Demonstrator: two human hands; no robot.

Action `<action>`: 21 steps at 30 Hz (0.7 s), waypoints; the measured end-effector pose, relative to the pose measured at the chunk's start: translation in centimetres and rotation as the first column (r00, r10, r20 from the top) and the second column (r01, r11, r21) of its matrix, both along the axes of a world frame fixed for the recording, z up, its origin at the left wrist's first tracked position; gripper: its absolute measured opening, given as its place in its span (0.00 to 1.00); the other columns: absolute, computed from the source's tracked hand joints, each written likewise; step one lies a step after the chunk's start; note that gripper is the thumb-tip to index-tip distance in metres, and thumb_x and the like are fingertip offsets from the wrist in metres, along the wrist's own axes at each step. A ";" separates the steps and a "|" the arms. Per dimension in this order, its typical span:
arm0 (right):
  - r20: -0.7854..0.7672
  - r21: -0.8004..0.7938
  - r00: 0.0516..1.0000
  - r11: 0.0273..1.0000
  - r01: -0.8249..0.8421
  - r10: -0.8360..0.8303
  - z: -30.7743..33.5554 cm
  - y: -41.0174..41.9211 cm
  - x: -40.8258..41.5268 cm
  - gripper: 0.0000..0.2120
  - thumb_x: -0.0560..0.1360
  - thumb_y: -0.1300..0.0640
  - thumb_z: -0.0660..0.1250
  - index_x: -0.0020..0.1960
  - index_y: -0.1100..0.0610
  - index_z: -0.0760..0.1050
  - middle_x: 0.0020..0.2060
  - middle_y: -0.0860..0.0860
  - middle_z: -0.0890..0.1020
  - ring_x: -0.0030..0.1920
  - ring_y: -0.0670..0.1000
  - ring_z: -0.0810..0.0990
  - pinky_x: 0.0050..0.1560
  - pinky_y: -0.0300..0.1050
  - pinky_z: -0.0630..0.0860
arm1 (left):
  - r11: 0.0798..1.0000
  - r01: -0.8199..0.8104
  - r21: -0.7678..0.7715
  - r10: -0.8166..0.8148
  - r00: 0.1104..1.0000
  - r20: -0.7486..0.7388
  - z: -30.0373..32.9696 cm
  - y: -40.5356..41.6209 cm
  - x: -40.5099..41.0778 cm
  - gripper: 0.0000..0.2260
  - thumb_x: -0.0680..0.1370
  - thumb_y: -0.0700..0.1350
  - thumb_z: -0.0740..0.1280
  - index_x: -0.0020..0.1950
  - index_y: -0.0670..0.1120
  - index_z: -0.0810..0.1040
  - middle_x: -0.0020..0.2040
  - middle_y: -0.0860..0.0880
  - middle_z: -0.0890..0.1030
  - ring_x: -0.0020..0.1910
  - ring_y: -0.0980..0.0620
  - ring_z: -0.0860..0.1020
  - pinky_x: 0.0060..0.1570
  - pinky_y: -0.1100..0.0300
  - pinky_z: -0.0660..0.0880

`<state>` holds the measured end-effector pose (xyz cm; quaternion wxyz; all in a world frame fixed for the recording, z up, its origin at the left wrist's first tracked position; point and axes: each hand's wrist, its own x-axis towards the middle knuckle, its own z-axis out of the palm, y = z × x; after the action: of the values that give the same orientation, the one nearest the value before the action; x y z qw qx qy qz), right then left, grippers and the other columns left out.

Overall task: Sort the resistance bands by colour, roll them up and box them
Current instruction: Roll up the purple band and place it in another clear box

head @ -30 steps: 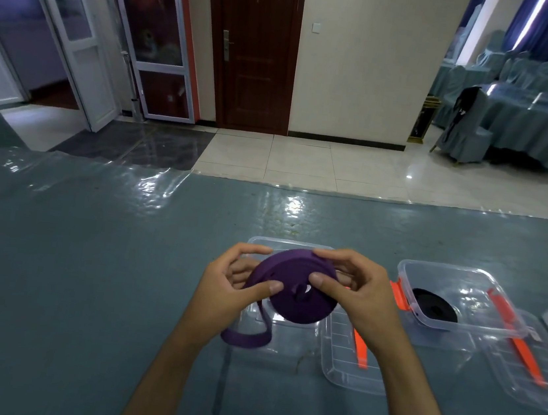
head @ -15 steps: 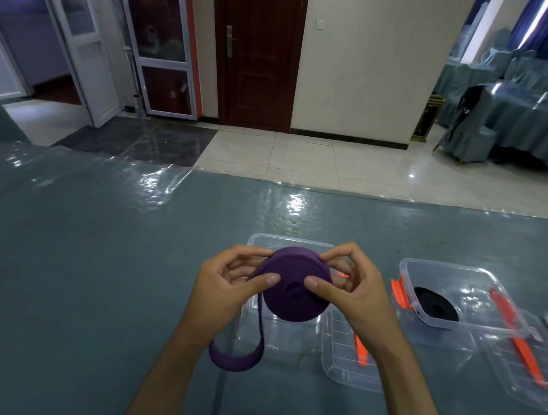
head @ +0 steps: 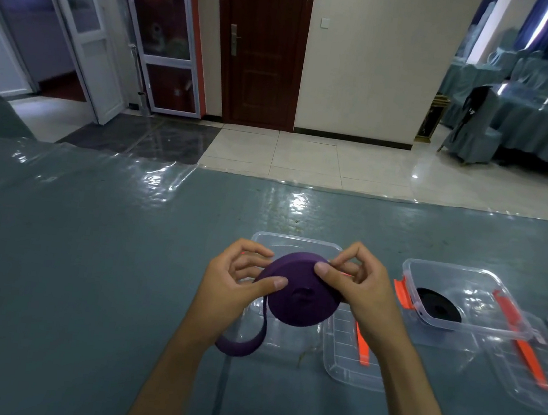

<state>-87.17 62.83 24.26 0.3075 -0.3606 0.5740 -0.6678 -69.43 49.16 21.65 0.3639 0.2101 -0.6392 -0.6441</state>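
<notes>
While its tail dangles, both hands, left hand (head: 232, 283) and right hand (head: 356, 286), pinch the purple band roll (head: 301, 297).

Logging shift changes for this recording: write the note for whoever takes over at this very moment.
Left hand and right hand both grip the purple band roll, held above the empty clear box. A loose tail hangs unrolled.
Done: black band roll lies in the right box; both lids off.
Left: wind in the tail, box the purple roll, fit lids.

brown door (head: 264, 47), draped chair (head: 475, 128), tiled floor (head: 306, 156)
</notes>
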 end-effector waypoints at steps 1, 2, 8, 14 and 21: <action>-0.015 -0.003 1.000 1.000 0.022 -0.022 0.1 0.0 -0.1 0.18 0.68 0.45 0.82 0.48 0.52 0.79 0.45 0.59 0.88 0.43 0.61 0.89 0.37 0.49 0.84 | 1.000 0.004 -0.006 -0.004 1.000 -0.002 -0.2 0.2 -0.1 0.18 0.66 0.51 0.85 0.51 0.54 0.83 0.50 0.47 0.88 0.48 0.49 0.87 0.50 0.58 0.83; -0.035 -0.007 0.999 1.000 0.030 -0.030 0.3 -0.1 -0.1 0.15 0.70 0.46 0.81 0.51 0.51 0.81 0.45 0.59 0.88 0.44 0.61 0.89 0.38 0.49 0.85 | 1.000 0.008 -0.013 -0.008 1.000 -0.007 -0.3 0.4 -0.2 0.17 0.66 0.52 0.85 0.50 0.53 0.84 0.49 0.47 0.88 0.48 0.49 0.87 0.49 0.60 0.83; -0.140 0.018 0.988 0.998 -0.056 0.057 0.4 0.0 -0.7 0.09 0.73 0.55 0.78 0.52 0.54 0.85 0.51 0.56 0.88 0.53 0.58 0.87 0.49 0.46 0.84 | 0.999 -0.009 -0.051 0.007 1.000 -0.028 -0.4 0.3 -0.1 0.18 0.66 0.56 0.85 0.50 0.53 0.84 0.48 0.47 0.88 0.47 0.50 0.87 0.48 0.62 0.82; -0.148 0.053 0.971 0.982 -0.180 0.186 0.8 0.1 -1.3 0.18 0.72 0.57 0.79 0.61 0.51 0.82 0.50 0.57 0.88 0.48 0.60 0.89 0.44 0.51 0.87 | 0.999 -0.019 -0.026 0.019 1.000 -0.025 -0.3 0.3 -0.6 0.15 0.68 0.54 0.84 0.49 0.53 0.85 0.50 0.47 0.88 0.50 0.49 0.87 0.49 0.62 0.82; -0.080 0.024 0.993 0.996 -0.087 0.088 -1.0 -0.3 -1.7 0.15 0.71 0.57 0.81 0.54 0.52 0.80 0.55 0.56 0.88 0.51 0.60 0.88 0.43 0.52 0.86 | 0.995 0.097 -0.026 -0.096 0.994 0.045 -0.5 -1.2 0.2 0.19 0.70 0.49 0.83 0.60 0.53 0.86 0.57 0.48 0.88 0.53 0.47 0.88 0.57 0.56 0.83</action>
<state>-88.88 62.54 23.22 0.3167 -0.4089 0.5765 -0.6326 -69.21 47.98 21.18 0.3212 0.1877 -0.6656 -0.6470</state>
